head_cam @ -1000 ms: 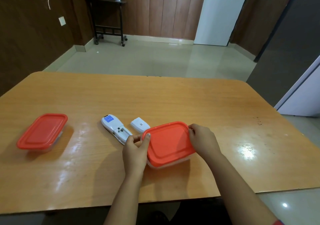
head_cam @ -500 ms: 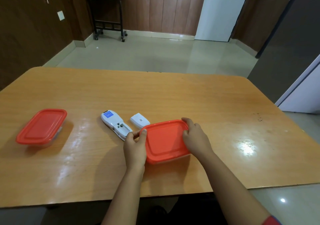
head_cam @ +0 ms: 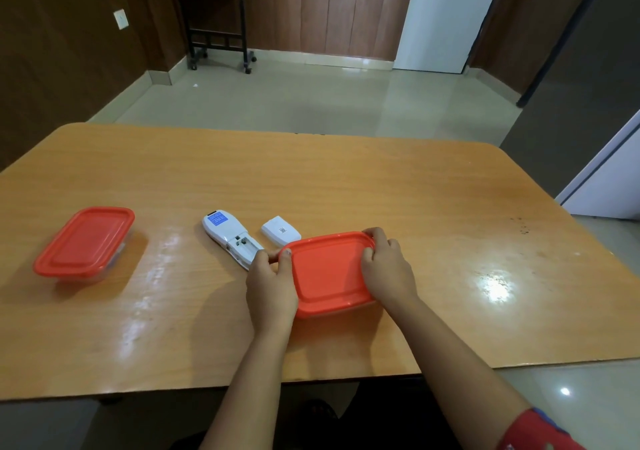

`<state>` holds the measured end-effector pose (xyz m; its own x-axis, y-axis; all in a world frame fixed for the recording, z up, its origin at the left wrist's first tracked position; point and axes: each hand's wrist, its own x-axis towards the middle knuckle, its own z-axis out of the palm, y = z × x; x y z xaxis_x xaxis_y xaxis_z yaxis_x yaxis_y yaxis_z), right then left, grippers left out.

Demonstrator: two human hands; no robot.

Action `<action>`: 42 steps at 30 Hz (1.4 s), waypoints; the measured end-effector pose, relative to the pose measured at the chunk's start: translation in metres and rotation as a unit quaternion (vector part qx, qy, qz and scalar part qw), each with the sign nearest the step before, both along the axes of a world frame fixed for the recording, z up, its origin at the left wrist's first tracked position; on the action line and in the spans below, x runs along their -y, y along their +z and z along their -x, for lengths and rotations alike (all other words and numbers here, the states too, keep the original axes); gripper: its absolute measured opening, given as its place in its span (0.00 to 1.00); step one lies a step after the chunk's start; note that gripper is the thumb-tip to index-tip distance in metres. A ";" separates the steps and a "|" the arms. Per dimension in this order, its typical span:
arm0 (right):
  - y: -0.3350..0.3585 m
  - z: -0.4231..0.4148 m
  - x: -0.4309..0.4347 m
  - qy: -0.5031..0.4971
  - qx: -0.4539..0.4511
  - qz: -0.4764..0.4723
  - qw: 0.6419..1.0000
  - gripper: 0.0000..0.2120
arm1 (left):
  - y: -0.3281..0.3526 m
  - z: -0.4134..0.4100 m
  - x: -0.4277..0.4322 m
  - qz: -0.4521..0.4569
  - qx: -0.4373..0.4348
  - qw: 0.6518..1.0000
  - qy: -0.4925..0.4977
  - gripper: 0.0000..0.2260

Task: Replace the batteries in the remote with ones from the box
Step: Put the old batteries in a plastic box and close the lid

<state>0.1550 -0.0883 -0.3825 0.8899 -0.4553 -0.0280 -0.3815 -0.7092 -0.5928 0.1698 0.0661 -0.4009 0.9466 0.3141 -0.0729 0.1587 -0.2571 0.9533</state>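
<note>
A clear box with a red lid (head_cam: 329, 273) sits on the wooden table (head_cam: 346, 186) in front of me. My left hand (head_cam: 270, 283) grips its left edge, thumb on the lid. My right hand (head_cam: 388, 269) holds the right edge, fingers curled over the far corner. Left of the box lies the white remote (head_cam: 228, 236), back side up, its battery bay uncovered. The white battery cover (head_cam: 280, 235) rests beside it, just behind the box. The box's contents are hidden by the lid.
A second red-lidded box (head_cam: 85, 243) stands at the table's left side. Beyond the table are a tiled floor, a dark wheeled side table (head_cam: 218, 16) by the wall and a white door (head_cam: 446, 16).
The lid's tilted near edge has dropped flat onto the box. My right hand slid from the lid's right side onto its far right corner. My left hand stays on the left edge.
</note>
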 end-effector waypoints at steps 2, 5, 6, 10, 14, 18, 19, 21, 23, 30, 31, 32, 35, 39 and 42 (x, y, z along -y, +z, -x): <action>-0.001 -0.001 0.001 0.000 -0.006 -0.005 1.000 0.17 | 0.000 -0.001 0.000 0.007 -0.007 1.000 -0.004 0.08; 0.000 -0.001 0.001 -0.002 -0.001 -0.017 1.000 0.18 | -0.003 -0.003 -0.002 0.015 -0.012 1.000 -0.013 0.09; 0.000 0.000 0.001 -0.002 0.004 -0.018 1.000 0.18 | -0.003 -0.004 -0.003 0.018 -0.016 1.000 -0.017 0.09; 0.001 0.004 0.004 0.001 0.008 -0.010 1.000 0.20 | -0.004 -0.006 -0.004 0.054 -0.022 0.998 -0.025 0.09; 0.000 0.003 0.007 0.003 -0.001 0.003 1.000 0.18 | -0.002 -0.007 -0.003 0.042 -0.020 0.999 -0.008 0.10; -0.007 0.001 0.011 -0.013 0.012 -0.036 0.999 0.15 | -0.001 -0.008 0.000 0.009 -0.021 1.000 0.000 0.10; -0.008 0.000 0.013 -0.015 0.013 -0.052 0.998 0.14 | -0.002 -0.008 0.001 0.012 -0.020 1.000 0.000 0.10; -0.011 -0.002 0.015 -0.015 0.010 -0.078 0.997 0.14 | -0.003 -0.008 0.003 0.020 -0.015 1.000 0.005 0.09; -0.013 -0.005 0.017 -0.012 0.009 -0.097 0.995 0.13 | -0.005 -0.008 0.003 0.032 -0.013 0.999 0.012 0.08; -0.018 -0.007 0.017 -0.020 0.032 -0.108 0.993 0.12 | -0.009 -0.003 0.005 0.067 -0.001 0.997 0.042 0.08; -0.018 -0.006 0.016 -0.020 0.037 -0.105 0.994 0.12 | -0.008 -0.003 0.005 0.065 0.000 0.997 0.045 0.09; -0.017 -0.005 0.016 -0.017 0.038 -0.102 0.994 0.12 | -0.007 -0.002 0.005 0.062 0.001 0.997 0.047 0.09; -0.012 -0.002 0.015 -0.005 0.033 -0.117 0.993 0.13 | -0.005 0.002 0.005 0.063 0.000 0.997 0.048 0.10; -0.006 0.001 0.014 0.009 0.016 -0.143 0.990 0.14 | -0.005 0.006 0.004 0.084 -0.011 0.995 0.052 0.10; -0.003 0.001 0.014 0.011 0.007 -0.150 0.989 0.13 | -0.005 0.006 0.005 0.093 -0.021 0.994 0.056 0.10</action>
